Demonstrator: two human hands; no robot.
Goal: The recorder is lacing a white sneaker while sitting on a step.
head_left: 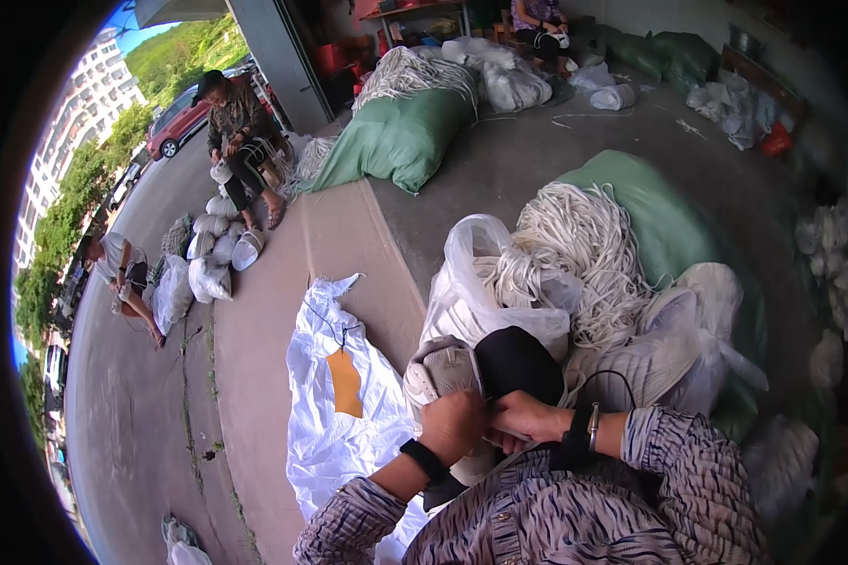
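A beige-grey shoe (450, 365) lies in my lap, its one end beyond my hands and a pale part showing below them. Closed over its middle is my left hand (454, 424), knuckles up, with a black band on the wrist. My right hand (530, 420) meets it from the other side, fingers pinched together; a thin pale strip shows beneath them, but what they grip is mostly hidden. My black-clad knee (518, 365) rises behind the shoe. Just past it stands a clear plastic bag (476, 273) with white cords in it.
White laces (579, 250) pile on a green sack (674, 212) to the right, beside another filled plastic bag (664, 348). A white sheet (334, 452) bearing an orange piece (346, 384) lies left. Farther off are a second green sack (396, 137) and seated people with bags.
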